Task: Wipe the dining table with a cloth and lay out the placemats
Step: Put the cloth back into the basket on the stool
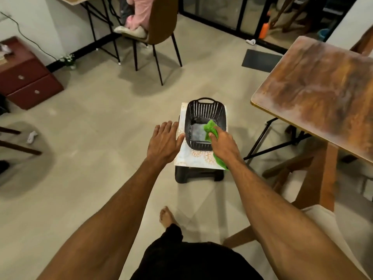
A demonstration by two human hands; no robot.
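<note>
Clenched on a green cloth (211, 127), the right grip (223, 147) reaches over the near right corner of a black slotted basket (203, 111). One end of the cloth hangs inside the basket, and the other trails under the wrist to the edge of a pale patterned mat (190, 158). The basket stands on that mat, which lies on a low black stool (198, 176) on the floor (101, 118). The left grip (164, 141) is released, fingers straight and spread, holding nothing. Its thumb is just beside the basket's left wall; whether it touches cannot be told. A wooden surface (319, 93) stands to the right, apart from the stool. A red cabinet (26, 77) with 2 drawers sits at far left, with a brown chair (162, 21) beyond.
</note>
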